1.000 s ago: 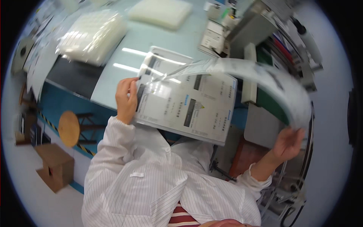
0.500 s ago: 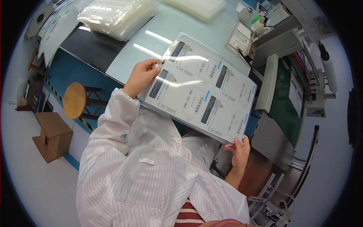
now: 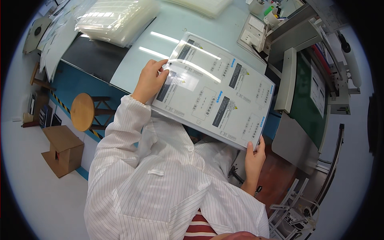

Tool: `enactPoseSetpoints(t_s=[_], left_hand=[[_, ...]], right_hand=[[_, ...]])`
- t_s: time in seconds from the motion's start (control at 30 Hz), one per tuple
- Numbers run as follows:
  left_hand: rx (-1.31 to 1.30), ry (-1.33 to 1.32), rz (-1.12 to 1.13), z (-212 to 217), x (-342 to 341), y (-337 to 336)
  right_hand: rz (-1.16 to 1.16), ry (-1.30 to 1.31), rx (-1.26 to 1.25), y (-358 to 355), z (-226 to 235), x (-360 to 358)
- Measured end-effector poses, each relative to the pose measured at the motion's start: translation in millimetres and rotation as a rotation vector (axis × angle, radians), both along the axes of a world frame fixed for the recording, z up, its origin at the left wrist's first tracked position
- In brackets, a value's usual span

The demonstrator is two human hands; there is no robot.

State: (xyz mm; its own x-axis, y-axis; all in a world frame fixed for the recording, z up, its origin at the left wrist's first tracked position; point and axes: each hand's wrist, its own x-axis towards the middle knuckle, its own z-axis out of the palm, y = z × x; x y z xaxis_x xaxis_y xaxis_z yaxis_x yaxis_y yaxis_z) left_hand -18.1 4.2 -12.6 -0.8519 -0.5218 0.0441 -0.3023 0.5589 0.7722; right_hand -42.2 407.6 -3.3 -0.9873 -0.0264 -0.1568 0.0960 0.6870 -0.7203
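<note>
A stack of clear printed plastic sheets lies tilted in front of me, over the near edge of the table. Black label blocks, small yellow triangles and blue lettering repeat across it. My left hand is closed at the stack's upper left edge, pinching it between thumb and bent fingers. At the lower right corner, my right hand grips the stack with the thumb on the near edge and the fingers along the right side; some fingertips are hidden behind it. Light streaks glare on the upper sheet.
A glossy bundle of clear sheets and another pale stack sit on the pale table. To the right stands a machine with a green bed. A round wooden stool and an open cardboard box are at the left.
The right-hand fingers have shifted from below the corner up along the stack's right side. The sheets' tilt has altered slightly, moving the glare streaks. My left hand keeps its hold.
</note>
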Motion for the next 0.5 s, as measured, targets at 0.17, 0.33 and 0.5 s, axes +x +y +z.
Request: enactPoseSetpoints(t_s=[0.17, 0.33, 0.5], left_hand=[[-0.202, 0.063, -0.040, -8.0, 0.4, 2.1], [-0.219, 0.114, -0.063, -13.3, 0.2, -0.3], [-0.278, 0.151, -0.018, -19.6, -5.8, 8.6]], right_hand=[[0.086, 0.022, 0.343, -5.3, 13.8, 1.4], [0.188, 0.019, 0.577, -3.8, 22.5, -2.4], [0.085, -0.022, 0.218, 29.4, 22.1, -33.5]])
